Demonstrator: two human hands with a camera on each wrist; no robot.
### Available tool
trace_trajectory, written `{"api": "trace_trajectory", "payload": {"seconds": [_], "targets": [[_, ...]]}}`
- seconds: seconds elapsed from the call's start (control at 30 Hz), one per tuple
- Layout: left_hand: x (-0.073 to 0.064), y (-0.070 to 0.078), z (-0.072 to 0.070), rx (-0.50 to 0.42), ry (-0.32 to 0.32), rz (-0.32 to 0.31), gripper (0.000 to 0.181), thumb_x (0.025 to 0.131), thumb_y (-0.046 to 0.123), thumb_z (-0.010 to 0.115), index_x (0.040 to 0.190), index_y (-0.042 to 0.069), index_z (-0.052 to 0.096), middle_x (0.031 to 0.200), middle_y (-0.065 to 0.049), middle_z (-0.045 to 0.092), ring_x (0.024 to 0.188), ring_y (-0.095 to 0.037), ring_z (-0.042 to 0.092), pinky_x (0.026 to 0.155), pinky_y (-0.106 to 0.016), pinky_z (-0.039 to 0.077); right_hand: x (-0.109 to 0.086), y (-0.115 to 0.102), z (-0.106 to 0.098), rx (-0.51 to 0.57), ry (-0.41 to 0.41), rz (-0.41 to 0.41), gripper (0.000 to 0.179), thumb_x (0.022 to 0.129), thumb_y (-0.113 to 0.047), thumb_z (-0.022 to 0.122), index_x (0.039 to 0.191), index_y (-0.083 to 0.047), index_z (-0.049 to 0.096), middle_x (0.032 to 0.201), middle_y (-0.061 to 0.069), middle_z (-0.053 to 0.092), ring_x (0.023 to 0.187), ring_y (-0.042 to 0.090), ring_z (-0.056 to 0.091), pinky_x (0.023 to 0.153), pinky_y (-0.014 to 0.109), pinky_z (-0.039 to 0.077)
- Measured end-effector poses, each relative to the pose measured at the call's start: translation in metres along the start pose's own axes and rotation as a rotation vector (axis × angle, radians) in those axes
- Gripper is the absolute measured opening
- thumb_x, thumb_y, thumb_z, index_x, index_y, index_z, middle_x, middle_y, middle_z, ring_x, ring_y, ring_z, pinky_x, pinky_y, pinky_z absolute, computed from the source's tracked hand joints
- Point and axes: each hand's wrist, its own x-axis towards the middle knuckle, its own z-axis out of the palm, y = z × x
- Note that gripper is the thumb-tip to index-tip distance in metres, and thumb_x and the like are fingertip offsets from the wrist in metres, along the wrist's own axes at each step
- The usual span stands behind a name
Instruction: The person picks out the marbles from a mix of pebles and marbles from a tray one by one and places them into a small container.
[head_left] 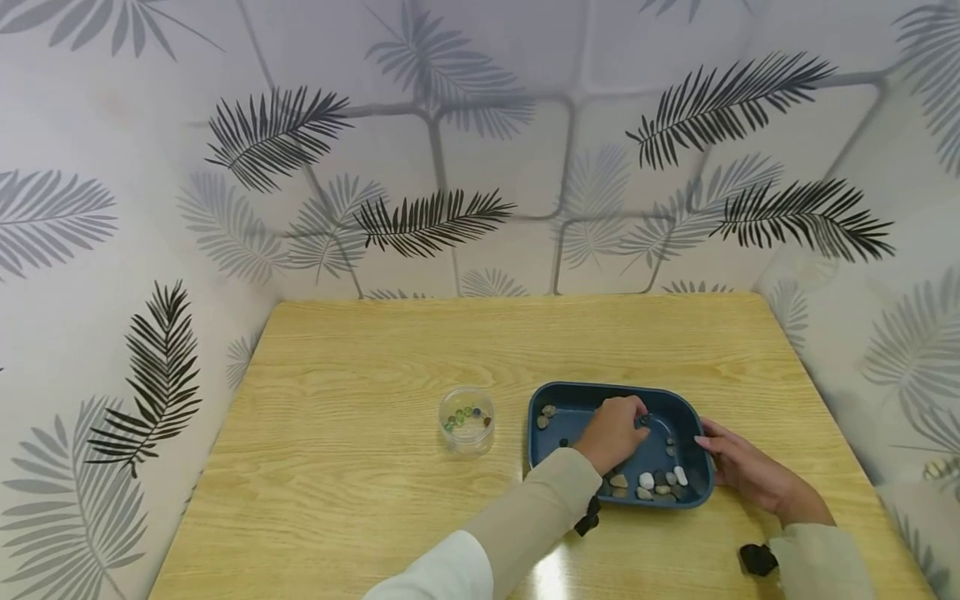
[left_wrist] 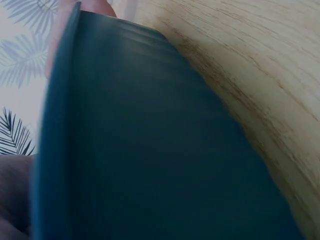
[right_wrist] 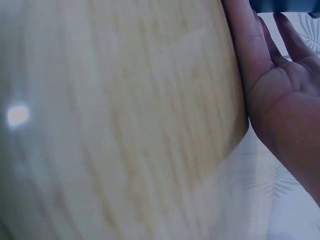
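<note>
My left hand (head_left: 611,429) reaches down inside a dark blue tray (head_left: 592,392), thumb and index finger bent about a small dark piece (head_left: 643,420). My right hand (head_left: 750,471) grips the tray's right end, thumb over the rim and the other fingers along the outside. Pale and grey pebbles (head_left: 647,481) are gathered in the tray's near right part, with two more pebbles (head_left: 549,411) in its far left corner. In the left wrist view the tray's outer wall (left_wrist: 160,130) fills most of the picture, hiding the left fingertips. The right wrist view has the right palm (right_wrist: 290,95) beneath the tray's edge.
A round clear cup (head_left: 468,446) holding several coloured glass marbles (head_left: 460,414) stands left of the tray. The wooden table (head_left: 337,433) ends at a leaf-patterned backdrop (head_left: 480,150). Black wrist devices (head_left: 757,559) sit at both sleeves.
</note>
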Motion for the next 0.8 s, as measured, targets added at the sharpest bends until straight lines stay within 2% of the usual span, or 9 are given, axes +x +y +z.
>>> {"api": "trace_trajectory", "payload": {"seconds": [0.37, 0.53, 0.8], "targets": [[0.010, -0.005, 0.018, 0.001, 0.057, -0.041, 0.020, 0.083, 0.017, 0.062, 0.102, 0.013, 0.061, 0.084, 0.006, 0.059, 0.062, -0.003, 0.050, 0.055, -0.018, 0.041, 0.001, 0.002, 0.001, -0.004, 0.033, 0.006, 0.061, 0.096, -0.026, 0.034, 0.142, -0.009, -0.001, 0.126, -0.017, 0.037, 0.110, 0.007, 0.046, 0.086, 0.043, 0.040], [0.013, -0.008, 0.023, -0.010, 0.059, -0.098, 0.018, 0.082, 0.017, 0.063, 0.101, 0.014, 0.061, 0.086, 0.005, 0.059, 0.064, -0.004, 0.052, 0.054, -0.020, 0.042, 0.000, 0.002, 0.003, -0.015, 0.053, 0.011, 0.062, 0.096, -0.027, 0.035, 0.142, -0.008, -0.002, 0.130, -0.013, 0.030, 0.110, 0.004, 0.045, 0.087, 0.041, 0.040], [0.021, -0.009, 0.032, 0.043, 0.073, -0.092, 0.016, 0.082, 0.021, 0.064, 0.096, 0.017, 0.062, 0.086, 0.006, 0.060, 0.067, -0.005, 0.054, 0.054, -0.020, 0.042, -0.002, 0.001, 0.003, -0.023, 0.082, 0.024, 0.060, 0.096, -0.027, 0.035, 0.143, -0.009, 0.001, 0.129, -0.013, 0.032, 0.109, 0.005, 0.045, 0.086, 0.040, 0.040]]}}
